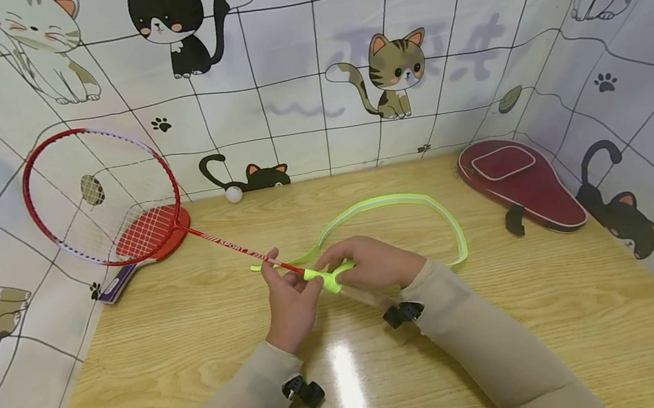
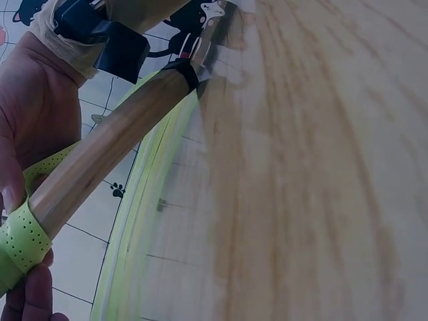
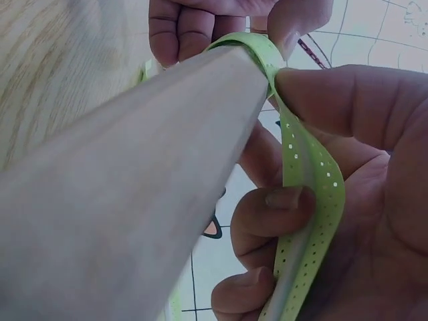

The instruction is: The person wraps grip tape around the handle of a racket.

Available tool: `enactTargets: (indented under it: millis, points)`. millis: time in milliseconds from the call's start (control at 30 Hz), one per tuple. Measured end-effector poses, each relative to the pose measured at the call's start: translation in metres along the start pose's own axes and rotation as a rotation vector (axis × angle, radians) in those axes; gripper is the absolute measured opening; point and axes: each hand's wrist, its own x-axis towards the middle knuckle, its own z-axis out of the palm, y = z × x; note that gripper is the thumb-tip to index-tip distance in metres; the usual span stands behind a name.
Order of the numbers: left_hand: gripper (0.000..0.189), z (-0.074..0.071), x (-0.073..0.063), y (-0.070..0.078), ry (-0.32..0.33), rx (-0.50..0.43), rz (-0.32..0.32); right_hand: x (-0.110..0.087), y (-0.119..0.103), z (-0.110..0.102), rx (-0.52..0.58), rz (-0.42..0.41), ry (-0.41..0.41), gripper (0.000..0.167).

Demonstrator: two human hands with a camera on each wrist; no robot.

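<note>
A red and white badminton racket (image 1: 232, 246) slants across the head view, its strung head at the upper left. My left hand (image 1: 291, 306) grips it where the shaft meets the handle, thumb on the wrapped part. Neon-yellow perforated grip tape (image 1: 328, 280) goes round the upper end of the bare wooden handle (image 2: 114, 147). Between thumb and fingers, my right hand (image 1: 373, 264) pinches the tape close beside the handle. In the right wrist view, the tape strip (image 3: 311, 174) runs down through the curled fingers. Its long tail loops over the table behind that hand.
Beneath the racket head lies a red table tennis paddle (image 1: 180, 219). A white ball (image 1: 234, 194) sits by the back wall. At the back right are a dark red paddle case (image 1: 529, 193) and a small black object (image 1: 515, 221). Cat-patterned walls (image 1: 296, 118) border the wooden table (image 1: 208, 339).
</note>
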Motion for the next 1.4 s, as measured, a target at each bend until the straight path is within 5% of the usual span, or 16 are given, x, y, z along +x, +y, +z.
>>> enactTargets:
  millis: [467, 1400]
  points:
    - [0.089, -0.0011, -0.0005, 0.0007, -0.033, -0.017, 0.012, -0.0020, -0.0009, 0.0000, 0.070, 0.004, -0.041, 0.045]
    - [0.098, -0.0025, 0.0008, 0.0001, -0.058, 0.006, 0.002, -0.0024, -0.0026, -0.0021, -0.051, -0.013, 0.019, 0.032]
